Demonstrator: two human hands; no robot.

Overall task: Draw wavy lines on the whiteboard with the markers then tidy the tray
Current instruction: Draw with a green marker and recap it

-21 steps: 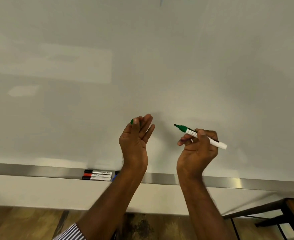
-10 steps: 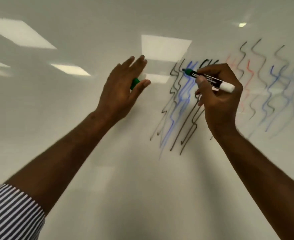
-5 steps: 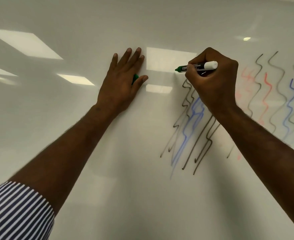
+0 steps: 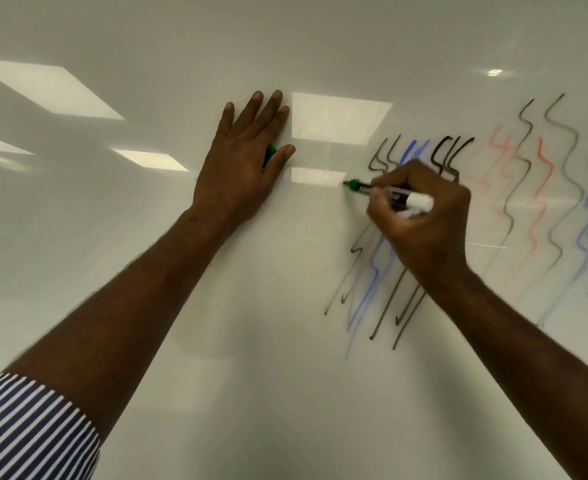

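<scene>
The whiteboard (image 4: 119,237) fills the view. My left hand (image 4: 240,174) lies flat on it with straight fingers, and its thumb pins a green marker cap (image 4: 270,153) against the forefinger. My right hand (image 4: 424,223) grips the uncapped green marker (image 4: 389,194), whose tip touches the board just left of a cluster of black and blue wavy lines (image 4: 382,292). More black, red and blue wavy lines (image 4: 541,188) run down the board at the right. The tray is out of view.
Ceiling lights (image 4: 337,117) reflect as bright patches on the board's glossy surface. The board left of and below my left hand carries no marks. A striped sleeve (image 4: 26,427) shows at the bottom left.
My right hand has moved down with the green marker, from above the black lines to beside them. My left hand stays flat on the board with the cap.
</scene>
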